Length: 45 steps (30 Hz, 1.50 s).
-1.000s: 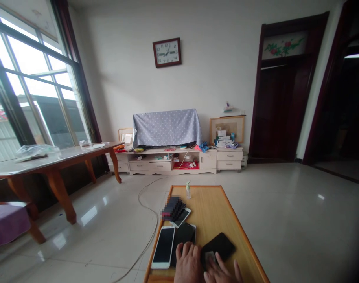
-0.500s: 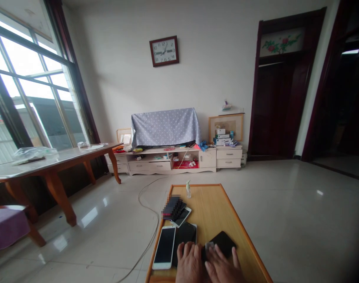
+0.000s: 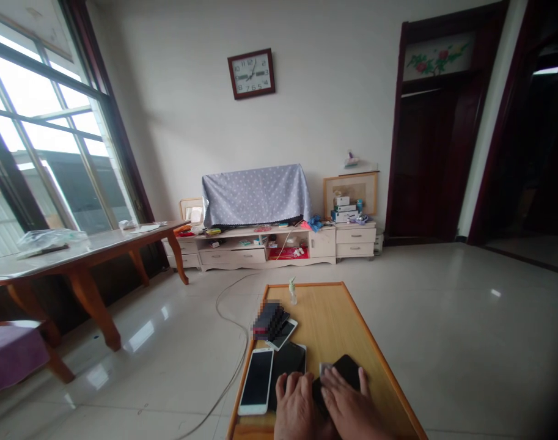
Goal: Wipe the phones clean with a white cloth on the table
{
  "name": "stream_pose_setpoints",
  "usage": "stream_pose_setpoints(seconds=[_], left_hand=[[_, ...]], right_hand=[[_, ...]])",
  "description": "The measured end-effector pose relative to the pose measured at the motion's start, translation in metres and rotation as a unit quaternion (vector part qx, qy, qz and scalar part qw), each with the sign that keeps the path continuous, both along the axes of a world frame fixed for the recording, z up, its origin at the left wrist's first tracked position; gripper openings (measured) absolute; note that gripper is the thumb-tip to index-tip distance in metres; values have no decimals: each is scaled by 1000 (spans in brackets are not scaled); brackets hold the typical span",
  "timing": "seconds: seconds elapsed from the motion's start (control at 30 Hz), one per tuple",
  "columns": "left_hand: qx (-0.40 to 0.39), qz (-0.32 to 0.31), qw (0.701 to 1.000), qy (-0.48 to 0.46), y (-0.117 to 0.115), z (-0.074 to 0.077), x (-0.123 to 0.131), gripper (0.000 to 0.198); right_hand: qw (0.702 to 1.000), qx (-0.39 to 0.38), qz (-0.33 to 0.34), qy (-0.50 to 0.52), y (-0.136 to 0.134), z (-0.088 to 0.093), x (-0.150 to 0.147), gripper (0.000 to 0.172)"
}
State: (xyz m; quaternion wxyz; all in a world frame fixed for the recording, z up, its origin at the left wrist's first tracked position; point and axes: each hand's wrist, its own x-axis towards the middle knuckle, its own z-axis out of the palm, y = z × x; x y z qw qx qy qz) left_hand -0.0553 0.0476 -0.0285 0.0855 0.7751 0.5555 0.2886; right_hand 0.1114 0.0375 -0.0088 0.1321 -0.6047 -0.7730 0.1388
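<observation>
On the narrow wooden table lies a black phone (image 3: 349, 368), set at a slant. My right hand (image 3: 345, 397) rests over it, fingers stretched, pressing a small pale wipe (image 3: 324, 368) against its upper left edge. Bent fingers of my left hand (image 3: 296, 406) are at the phone's near left side and seem to steady it; the thumb is hidden. Left of that hand lie another dark phone (image 3: 290, 360), partly covered, and a white phone (image 3: 256, 382) with a black screen. Farther off, a second white phone (image 3: 284, 335) sits beside a blurred-out stack of dark items (image 3: 268, 319).
A small clear bottle with a green top (image 3: 293, 292) stands near the far end of the table (image 3: 329, 311). A cable (image 3: 219, 305) runs over the floor at left. A larger table (image 3: 109, 247) stands by the window, and a low white cabinet (image 3: 233, 258) lines the wall.
My right hand has slid a little left and away from me over the black phone, with the wipe under its fingers. The left hand stays at about the same place.
</observation>
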Motion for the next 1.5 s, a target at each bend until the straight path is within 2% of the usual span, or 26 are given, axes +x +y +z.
stream_pose_setpoints(seconds=[0.1, 0.17, 0.2, 0.3, 0.37, 0.4, 0.53, 0.6, 0.7, 0.77, 0.8, 0.87, 0.97, 1.03, 1.1, 1.23, 1.3, 1.37, 1.5], left_hand=[[4, -10, 1000, 12, 0, 0, 0, 69], [5, -12, 999, 37, 1, -2, -2, 73], [7, -8, 999, 52, 2, -3, -2, 71], [13, 3, 997, 74, 4, -5, -3, 60], [15, 1, 998, 62, 3, -5, -1, 58], [17, 2, 999, 52, 2, -4, 0, 60], [30, 6, 999, 29, -4, 1, 3, 76], [37, 5, 999, 36, -7, 5, 4, 76], [46, 17, 998, 41, -10, 12, 6, 60], [33, -7, 998, 43, -11, 17, 6, 51], [30, -9, 998, 46, -11, 19, 7, 49], [28, -7, 998, 52, -12, 21, 7, 52], [33, -2, 998, 56, -13, 21, 8, 66], [33, -2, 998, 56, -14, 19, 8, 69], [29, 1, 998, 51, -13, 19, 7, 68], [-3, -9, 999, 40, -10, 20, 4, 49], [-15, -13, 999, 37, -9, 20, 3, 43], [-8, -6, 999, 34, -10, 21, 3, 48], [20, -2, 999, 30, -11, 19, 5, 63]], right_hand=[[993, 12, -105, -61, 13, 1, 19, 55], [991, 12, -115, -70, 14, 2, 18, 55], [993, 9, -96, -61, 12, 2, 13, 55], [1000, -8, 17, -19, 2, 3, -8, 50], [999, -6, 48, -7, 0, 5, -12, 49], [999, -1, 32, -7, 2, 5, -9, 49], [993, 15, -106, -40, 16, 6, 17, 54], [992, 7, -119, -44, 14, 7, 20, 55], [999, -11, -40, -12, -2, 11, 2, 54], [999, -10, 31, 16, -12, 14, -11, 51], [999, -10, 45, 20, -14, 16, -13, 51], [1000, -18, 14, 7, -9, 17, -5, 51], [994, -32, -99, -39, 8, 17, 23, 54], [989, -31, -133, -56, 14, 17, 33, 55], [991, -27, -116, -54, 10, 17, 26, 56], [1000, -20, 18, 1, -19, 16, -10, 52], [998, -19, 55, 19, -27, 14, -16, 50], [1000, -14, 25, 12, -24, 11, -5, 51], [991, 6, -129, -45, -3, 2, 38, 55]])
